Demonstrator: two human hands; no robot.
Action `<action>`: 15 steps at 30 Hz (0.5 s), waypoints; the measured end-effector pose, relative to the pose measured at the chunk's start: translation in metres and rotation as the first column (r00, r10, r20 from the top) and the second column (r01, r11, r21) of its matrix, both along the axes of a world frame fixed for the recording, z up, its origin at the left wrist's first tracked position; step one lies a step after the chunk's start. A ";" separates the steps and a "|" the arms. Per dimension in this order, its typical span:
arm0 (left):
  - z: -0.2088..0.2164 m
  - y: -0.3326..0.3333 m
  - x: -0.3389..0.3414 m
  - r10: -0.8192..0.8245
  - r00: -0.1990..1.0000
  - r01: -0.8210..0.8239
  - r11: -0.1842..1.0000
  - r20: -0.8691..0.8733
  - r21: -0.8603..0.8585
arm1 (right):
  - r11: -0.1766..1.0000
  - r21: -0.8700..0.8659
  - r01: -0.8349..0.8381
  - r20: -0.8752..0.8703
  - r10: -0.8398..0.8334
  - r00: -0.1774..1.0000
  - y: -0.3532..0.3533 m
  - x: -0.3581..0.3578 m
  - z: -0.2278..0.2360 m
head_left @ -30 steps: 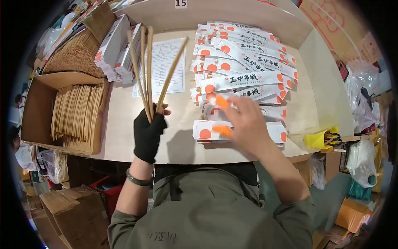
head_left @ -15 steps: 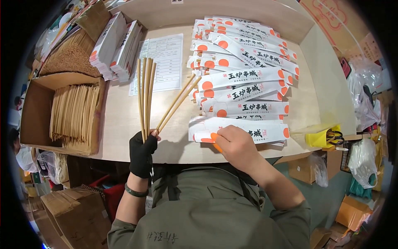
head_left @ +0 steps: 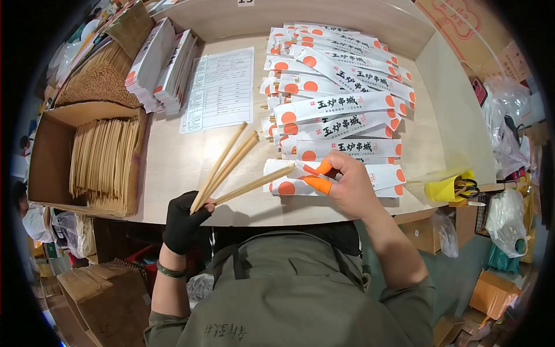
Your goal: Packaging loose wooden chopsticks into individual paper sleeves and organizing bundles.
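Note:
My left hand (head_left: 186, 224), in a black fingerless glove, is closed around several wooden chopsticks (head_left: 226, 168) that fan upward. A pair of chopsticks (head_left: 251, 187) slants right from this bunch, its tips at the end of a white paper chopstick sleeve (head_left: 306, 168). My right hand (head_left: 352, 184), with orange finger covers on thumb and finger, pinches that sleeve; whether the tips are inside it I cannot tell. Under my right hand lie more flat sleeves (head_left: 386, 174) with orange dots. Beyond it is a pile of filled sleeves (head_left: 352, 104), chopstick ends poking out at the left.
A cardboard box (head_left: 43, 168) of loose chopsticks stands at the left, with a larger bundle of chopsticks (head_left: 95, 81) behind it. Stacks of sleeves (head_left: 151, 61) and a printed sheet (head_left: 222, 92) lie farther back. Scissors (head_left: 465, 188) sit in a yellow holder (head_left: 442, 189) at the right edge.
My left hand has moved slightly left and down, tilting the chopsticks rightward. My right hand has risen to the right and pinches a sleeve where the pair's tips now are.

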State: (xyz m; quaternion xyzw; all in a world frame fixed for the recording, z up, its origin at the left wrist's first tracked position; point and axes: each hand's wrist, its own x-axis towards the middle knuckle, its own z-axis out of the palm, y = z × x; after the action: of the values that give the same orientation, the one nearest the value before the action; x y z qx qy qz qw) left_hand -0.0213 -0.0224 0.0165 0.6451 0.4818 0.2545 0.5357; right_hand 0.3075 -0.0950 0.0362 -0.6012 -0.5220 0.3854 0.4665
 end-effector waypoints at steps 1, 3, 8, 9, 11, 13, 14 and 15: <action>0.002 0.003 -0.003 -0.001 1.000 0.001 1.000 0.000 0.000 | 0.999 -0.040 -0.035 -0.051 0.033 0.998 0.000 0.003 -0.003; 0.008 0.009 -0.008 -0.204 0.970 0.224 0.960 -0.131 0.168 | 0.995 -0.078 -0.070 -0.102 0.062 0.993 0.000 0.007 -0.007; 0.021 0.009 0.044 -0.109 0.957 0.097 0.993 0.268 0.060 | 0.834 0.362 -0.416 0.649 0.095 0.755 0.015 -0.030 0.005; 0.012 0.007 0.067 -0.055 0.921 0.057 0.998 0.385 0.007 | 0.833 0.362 -0.417 0.654 0.092 0.751 0.019 -0.041 0.008; 0.012 0.006 0.112 0.133 0.785 -0.087 0.991 0.605 -0.105 | 0.821 0.298 -0.487 0.762 0.103 0.640 0.030 -0.053 0.006; 0.012 0.025 0.108 0.192 0.775 -0.122 0.980 0.602 -0.156 | 0.814 0.308 -0.492 0.825 0.029 0.565 0.036 -0.032 0.007; 0.015 0.030 0.097 0.229 0.880 -0.196 0.973 0.416 -0.122 | 0.834 0.417 -0.361 0.779 -0.123 0.615 0.034 -0.025 0.009; 0.001 0.039 0.083 0.195 0.927 -0.189 0.981 0.321 -0.050 | 0.827 0.517 -0.222 0.714 -0.274 0.644 0.030 -0.019 0.010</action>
State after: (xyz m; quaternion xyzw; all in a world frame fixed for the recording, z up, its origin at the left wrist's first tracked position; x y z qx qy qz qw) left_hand 0.0613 0.0164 0.0173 0.5393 0.4500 0.4040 0.5861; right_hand 0.2888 -0.0650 0.0464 -0.5487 -0.7487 -0.0835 0.3625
